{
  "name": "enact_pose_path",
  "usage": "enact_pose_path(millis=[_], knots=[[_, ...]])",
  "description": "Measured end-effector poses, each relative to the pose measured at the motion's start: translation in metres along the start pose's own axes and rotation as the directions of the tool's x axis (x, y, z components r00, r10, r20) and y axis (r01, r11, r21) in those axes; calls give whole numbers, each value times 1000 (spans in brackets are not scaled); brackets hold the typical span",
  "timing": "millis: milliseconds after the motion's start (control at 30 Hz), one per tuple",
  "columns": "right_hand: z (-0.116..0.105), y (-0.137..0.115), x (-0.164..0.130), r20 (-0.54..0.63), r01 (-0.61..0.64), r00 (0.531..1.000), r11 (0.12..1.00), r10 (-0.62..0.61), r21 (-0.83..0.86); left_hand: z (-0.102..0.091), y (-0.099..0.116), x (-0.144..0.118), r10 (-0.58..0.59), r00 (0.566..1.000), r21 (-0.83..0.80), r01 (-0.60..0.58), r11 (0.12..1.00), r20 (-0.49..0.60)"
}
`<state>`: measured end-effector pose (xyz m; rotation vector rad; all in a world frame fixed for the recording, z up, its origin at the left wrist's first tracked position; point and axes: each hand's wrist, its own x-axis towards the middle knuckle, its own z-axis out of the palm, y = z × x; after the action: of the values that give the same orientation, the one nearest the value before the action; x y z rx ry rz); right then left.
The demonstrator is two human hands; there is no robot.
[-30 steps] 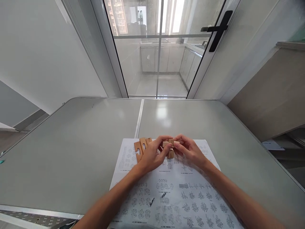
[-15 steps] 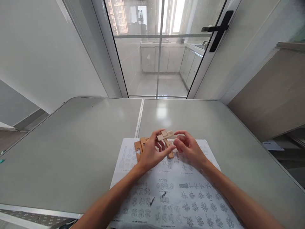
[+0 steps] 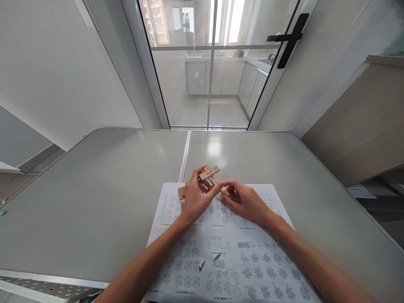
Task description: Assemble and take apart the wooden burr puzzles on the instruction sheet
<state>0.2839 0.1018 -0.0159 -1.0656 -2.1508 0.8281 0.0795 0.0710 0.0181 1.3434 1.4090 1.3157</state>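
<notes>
loose tan notched wooden pieces (image 3: 182, 192) lie just left of left hand (image 3: 196, 201) | left hand pinches crossed light wooden puzzle assembly (image 3: 212, 177), raised above white printed diagram sheet (image 3: 227, 256) | right hand (image 3: 245, 203) fingertips grip its lower end, apparently

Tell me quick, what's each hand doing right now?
Left hand: closed on the crossed wooden puzzle pieces.
Right hand: fingertips pinching the lower end of the same pieces.
</notes>
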Motion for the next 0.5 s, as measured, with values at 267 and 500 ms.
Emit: enact_pose_path(millis=[267,500], knots=[[-12,-6,7,20,-271,949,784,314,558,1,-1,-1,34,999,12,-34,999,-26],[-18,-1,7,125,-273,952,587,280,762,-1,-6,2,-59,998,-217,60,974,11]])
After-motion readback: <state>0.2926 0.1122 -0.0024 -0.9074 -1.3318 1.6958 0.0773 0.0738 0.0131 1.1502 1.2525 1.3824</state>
